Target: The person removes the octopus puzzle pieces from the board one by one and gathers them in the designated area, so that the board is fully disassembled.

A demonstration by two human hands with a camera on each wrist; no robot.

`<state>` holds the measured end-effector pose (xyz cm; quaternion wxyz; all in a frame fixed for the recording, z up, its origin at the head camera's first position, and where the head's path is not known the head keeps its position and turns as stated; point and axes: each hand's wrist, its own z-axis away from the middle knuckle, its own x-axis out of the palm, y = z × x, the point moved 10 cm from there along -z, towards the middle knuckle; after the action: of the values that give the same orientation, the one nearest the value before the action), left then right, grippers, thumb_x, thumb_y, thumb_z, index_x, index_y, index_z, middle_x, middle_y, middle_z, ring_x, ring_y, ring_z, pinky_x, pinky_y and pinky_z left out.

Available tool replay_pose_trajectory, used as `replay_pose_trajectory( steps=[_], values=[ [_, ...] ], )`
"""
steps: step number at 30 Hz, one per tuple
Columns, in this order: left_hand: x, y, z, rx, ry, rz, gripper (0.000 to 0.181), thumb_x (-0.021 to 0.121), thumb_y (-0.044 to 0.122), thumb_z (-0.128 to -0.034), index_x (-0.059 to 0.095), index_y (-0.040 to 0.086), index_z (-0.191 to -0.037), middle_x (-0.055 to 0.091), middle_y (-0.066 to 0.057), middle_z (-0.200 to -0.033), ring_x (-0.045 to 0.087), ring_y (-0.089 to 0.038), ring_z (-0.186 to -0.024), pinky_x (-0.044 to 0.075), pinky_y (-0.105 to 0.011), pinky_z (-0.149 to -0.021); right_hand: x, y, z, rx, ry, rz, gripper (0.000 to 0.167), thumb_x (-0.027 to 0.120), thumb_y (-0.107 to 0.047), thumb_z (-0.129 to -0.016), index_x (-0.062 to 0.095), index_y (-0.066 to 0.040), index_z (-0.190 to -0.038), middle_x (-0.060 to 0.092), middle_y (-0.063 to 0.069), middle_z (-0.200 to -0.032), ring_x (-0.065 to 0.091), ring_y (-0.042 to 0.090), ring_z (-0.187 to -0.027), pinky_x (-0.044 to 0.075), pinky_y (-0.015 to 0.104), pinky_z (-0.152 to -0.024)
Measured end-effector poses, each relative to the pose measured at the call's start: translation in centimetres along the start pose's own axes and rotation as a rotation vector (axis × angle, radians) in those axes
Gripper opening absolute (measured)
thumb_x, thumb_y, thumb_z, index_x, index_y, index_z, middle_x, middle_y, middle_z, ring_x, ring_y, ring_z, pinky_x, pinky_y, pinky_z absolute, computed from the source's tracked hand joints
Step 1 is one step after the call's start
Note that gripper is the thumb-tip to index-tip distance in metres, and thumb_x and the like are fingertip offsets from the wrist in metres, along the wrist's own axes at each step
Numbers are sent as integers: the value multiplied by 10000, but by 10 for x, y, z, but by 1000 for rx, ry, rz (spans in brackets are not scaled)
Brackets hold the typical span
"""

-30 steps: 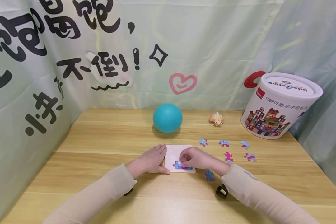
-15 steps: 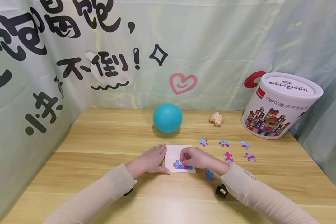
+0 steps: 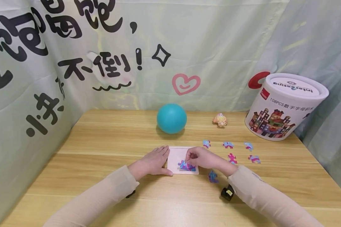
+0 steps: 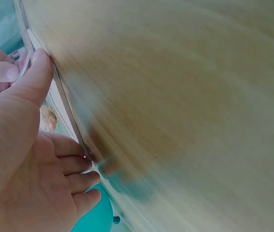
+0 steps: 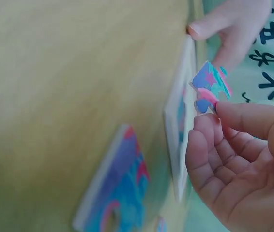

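A white puzzle board (image 3: 174, 154) lies on the table in front of me. My left hand (image 3: 155, 161) rests along its left edge, fingers stretched and thumb at the near corner. Between thumb and fingers, my right hand (image 3: 204, 157) pinches a blue, purple and pink puzzle piece (image 5: 209, 82). In the right wrist view this piece is lifted and tilted above the board. Part of another coloured piece (image 5: 181, 116) shows on the board there; the head view has the two overlapping at the board's lower right. Right beside the board lies a loose blue puzzle piece (image 3: 213, 177).
Several loose puzzle pieces, including a pink one (image 3: 232, 158), are spread to the right of the board. Behind it sits a teal ball (image 3: 171, 118). Farther back are a small figurine (image 3: 220, 120) and a large white bucket (image 3: 282, 107) at the right rear.
My right hand has moved slightly right and up, and the pinched piece has shifted and tilted with it. The left hand has stayed at the board's edge.
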<state>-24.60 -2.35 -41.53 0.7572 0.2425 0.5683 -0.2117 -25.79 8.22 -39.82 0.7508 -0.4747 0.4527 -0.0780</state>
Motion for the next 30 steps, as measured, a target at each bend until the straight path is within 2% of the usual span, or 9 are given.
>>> replay_pose_trajectory(
  steps=[6,12,17,23,30],
  values=[
    [-2,1,1,2,-4,9,929,568,583,-815,275,-74,-1404,213,-201,-1476,196,-307,-1350,173,-375,-1090,-17,2,13,-28,17,-85,50,580,-29,-874,577,-9,-829,521,26,-693,455,132,-604,409,240,-519],
    [-1,1,1,21,8,26,960,541,622,-808,266,-76,-1407,207,-204,-1477,186,-308,-1353,155,-369,-1094,-35,13,33,-12,57,-65,58,565,-36,-897,586,-12,-848,532,25,-700,476,145,-619,423,245,-528],
    [-1,1,0,3,-12,18,937,557,593,-817,260,-66,-1412,198,-193,-1482,180,-298,-1356,158,-367,-1093,-51,27,54,25,83,-67,71,560,-60,-907,585,-8,-864,533,42,-707,495,156,-636,454,279,-554],
    [1,1,-1,-2,-15,2,947,552,603,-811,257,-64,-1414,198,-191,-1483,185,-300,-1354,168,-373,-1091,-63,43,80,54,48,-70,85,560,-55,-899,590,10,-855,533,52,-689,492,140,-613,456,278,-547],
    [-1,1,-1,2,-12,0,958,549,612,-808,252,-66,-1414,196,-195,-1482,181,-306,-1355,166,-375,-1091,-67,61,107,89,-4,-85,120,557,-58,-899,595,13,-809,539,39,-664,481,99,-580,423,233,-508]
  ],
)
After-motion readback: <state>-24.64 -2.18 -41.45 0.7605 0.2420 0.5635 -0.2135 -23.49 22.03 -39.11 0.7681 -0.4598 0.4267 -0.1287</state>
